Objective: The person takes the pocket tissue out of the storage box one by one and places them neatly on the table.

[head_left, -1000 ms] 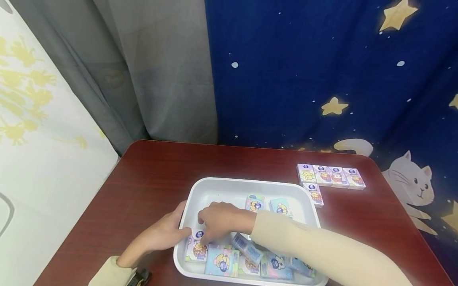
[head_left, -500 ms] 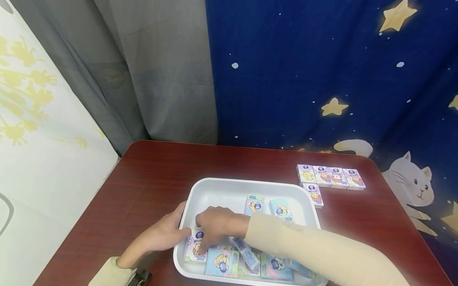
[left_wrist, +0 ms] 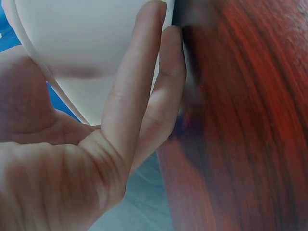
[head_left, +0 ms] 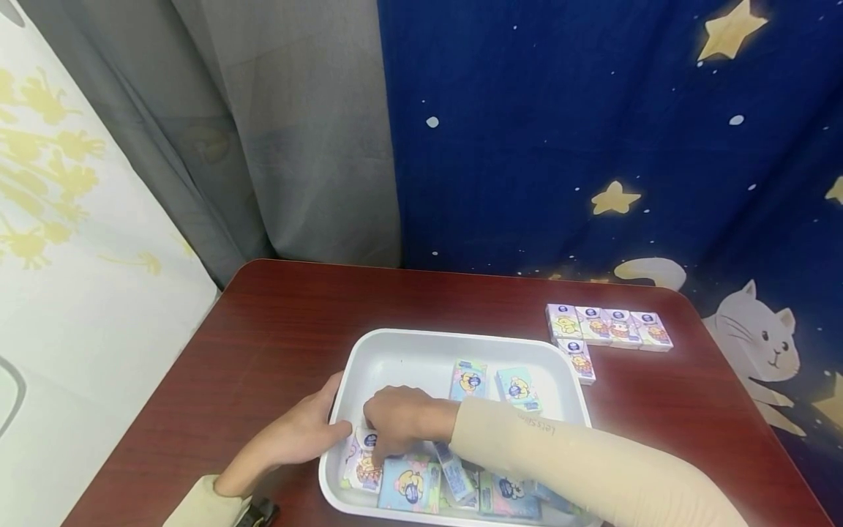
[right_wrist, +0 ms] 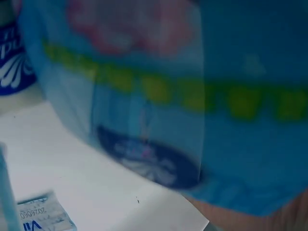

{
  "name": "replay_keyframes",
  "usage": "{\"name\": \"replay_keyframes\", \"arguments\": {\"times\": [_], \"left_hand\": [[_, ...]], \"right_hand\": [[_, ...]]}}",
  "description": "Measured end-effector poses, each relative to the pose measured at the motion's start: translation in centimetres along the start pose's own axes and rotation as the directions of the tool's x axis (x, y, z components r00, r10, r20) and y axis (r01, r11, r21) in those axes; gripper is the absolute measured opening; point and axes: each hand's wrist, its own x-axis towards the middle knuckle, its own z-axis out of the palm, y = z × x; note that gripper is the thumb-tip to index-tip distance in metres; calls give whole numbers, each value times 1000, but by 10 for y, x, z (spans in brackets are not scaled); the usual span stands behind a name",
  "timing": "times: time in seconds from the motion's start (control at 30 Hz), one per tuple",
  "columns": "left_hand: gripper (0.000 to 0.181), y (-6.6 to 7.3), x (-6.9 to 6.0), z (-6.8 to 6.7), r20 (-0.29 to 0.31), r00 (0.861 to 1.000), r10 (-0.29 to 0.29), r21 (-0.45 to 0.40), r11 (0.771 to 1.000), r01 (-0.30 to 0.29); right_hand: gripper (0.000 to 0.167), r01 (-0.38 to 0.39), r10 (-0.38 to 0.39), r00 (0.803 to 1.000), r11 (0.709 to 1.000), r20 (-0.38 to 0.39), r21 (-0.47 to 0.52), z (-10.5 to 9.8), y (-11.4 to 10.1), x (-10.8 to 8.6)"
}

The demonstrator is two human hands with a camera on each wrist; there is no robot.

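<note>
A lilac packet (head_left: 366, 474), at the tray's (head_left: 448, 336) near-left corner, low in the frame, has been turned slightly since half a second ago; it is seemingly being worked loose. It is reached by the right hand (head_left: 403, 421), its grip unclear. The tray's rim is pinched by the left hand (head_left: 304, 430).

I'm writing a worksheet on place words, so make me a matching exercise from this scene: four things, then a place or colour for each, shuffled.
Things
1. Tray
2. Left hand
3. Right hand
4. Row of four packs

Places and colours
A. On the table, near its far right corner
B. White
C. Reaching down into the tray
D. At the tray's left rim, thumb over it

Right pairs: 1-B, 2-D, 3-C, 4-A
</note>
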Motion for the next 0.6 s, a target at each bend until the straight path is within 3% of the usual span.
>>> {"name": "replay_keyframes", "arguments": {"times": [0.17, 0.6], "left_hand": [[90, 0, -1, 0, 8, 1000, -4, -25, 1000, 4], [87, 0, -1, -2, 15, 1000, 9, -18, 1000, -9]], "right_hand": [[34, 21, -21, 1000, 1000, -6, -13, 0, 0, 0], [43, 33, -32, 999, 997, -15, 65, -8, 1, -6]]}}
